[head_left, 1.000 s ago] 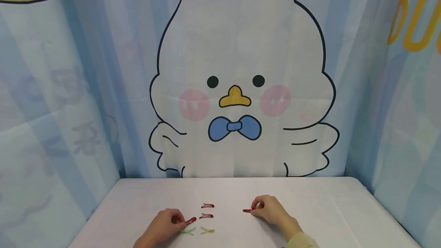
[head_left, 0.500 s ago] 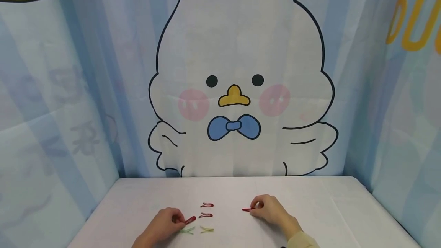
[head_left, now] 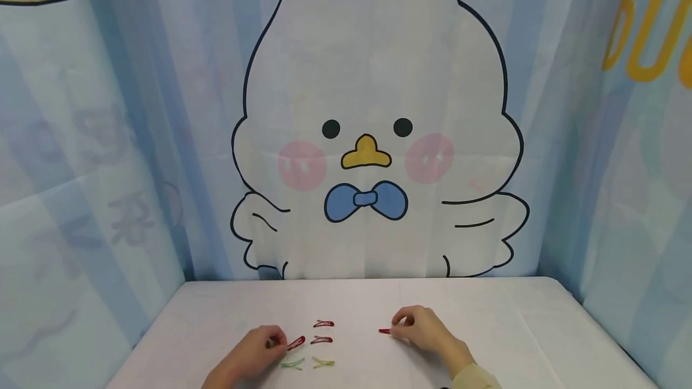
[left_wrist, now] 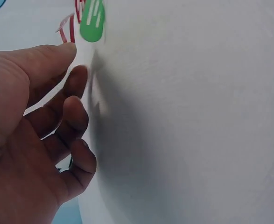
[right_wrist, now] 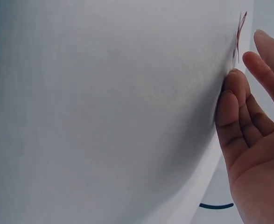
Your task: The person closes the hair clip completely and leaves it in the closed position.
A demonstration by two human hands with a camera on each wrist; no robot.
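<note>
A red snap hair clip [head_left: 296, 343] lies slantwise on the table, right at the fingertips of my left hand [head_left: 256, 347]. In the left wrist view the thumb and forefinger of that hand stand apart, with a green hair clip [left_wrist: 92, 21] just beyond them. Another red hair clip [head_left: 384, 331] lies by the fingertips of my right hand [head_left: 421, 329], partly hidden by them. The right wrist view shows this clip [right_wrist: 239, 37] ahead of the fingers, whose thumb and forefinger are spread slightly and hold nothing.
Two red hair clips, the upper [head_left: 324, 323] and the lower [head_left: 322, 339], lie between my hands. A green clip [head_left: 293, 365] and a yellow clip [head_left: 324, 363] lie nearer the front. Behind the white table [head_left: 486, 311] hangs a curtain [head_left: 373, 65] with a cartoon bird.
My left hand has drawn back slightly to the left from its red hair clip, letting go of it. The right hand stays nearly still beside its clip.
</note>
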